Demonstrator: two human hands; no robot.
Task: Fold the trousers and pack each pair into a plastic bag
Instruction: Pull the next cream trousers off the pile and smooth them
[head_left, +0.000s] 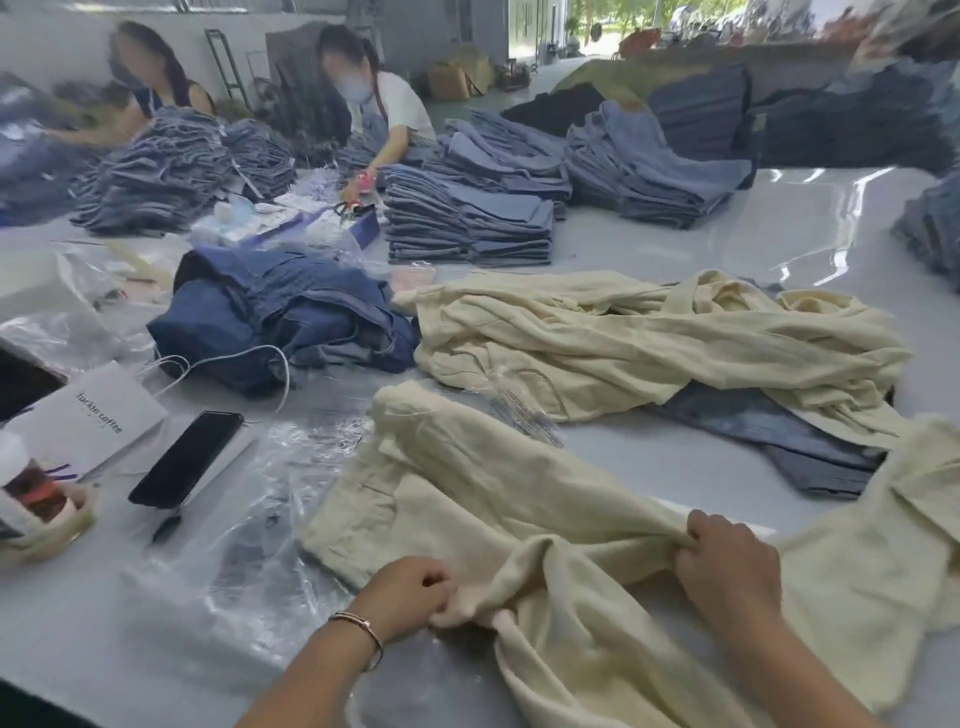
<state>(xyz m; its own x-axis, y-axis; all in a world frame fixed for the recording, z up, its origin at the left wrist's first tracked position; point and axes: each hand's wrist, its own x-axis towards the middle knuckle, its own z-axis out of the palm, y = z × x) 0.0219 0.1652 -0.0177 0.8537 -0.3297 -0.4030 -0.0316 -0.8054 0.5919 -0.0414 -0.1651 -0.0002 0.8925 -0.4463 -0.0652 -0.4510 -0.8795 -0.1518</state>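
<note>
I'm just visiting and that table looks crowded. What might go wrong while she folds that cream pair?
Both hands, left and right, grip the cream trousers, which lie partly on the plastic bags; pulling may drag those toward the phone. The loose cream pile lies close behind and could tangle in.

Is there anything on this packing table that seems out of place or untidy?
Yes. A black phone lies partly on the plastic bags, near the cream trousers both hands grip. A drink cup stands close by.
</note>
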